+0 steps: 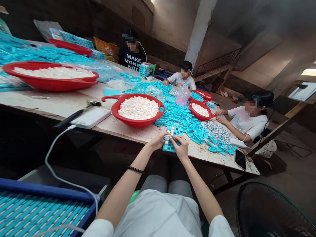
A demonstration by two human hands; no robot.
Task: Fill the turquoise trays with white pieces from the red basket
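At the table's front edge, my left hand (157, 141) grips the left side of a light-blue plastic panel (169, 146) with square slots. Small white pieces (172, 129) sit in some of the slots; others are open. My right hand (181, 147) bends over the panel from the right, its thumb and fingers closed together on a small white piece at the panel's middle. The fingertips partly cover that piece. Just left of and beyond my hands stands a red handled basin (137, 122) heaped with white pieces (138, 108).
Loose blue plastic parts (182, 115) spread beyond my hands. Another red basin (49, 84) stands at left, near a white power bank (91, 118) with a cable. A phone (240, 159) lies at right. Several people sit around the table. A blue crate (46, 190) and a fan (271, 210) flank me.
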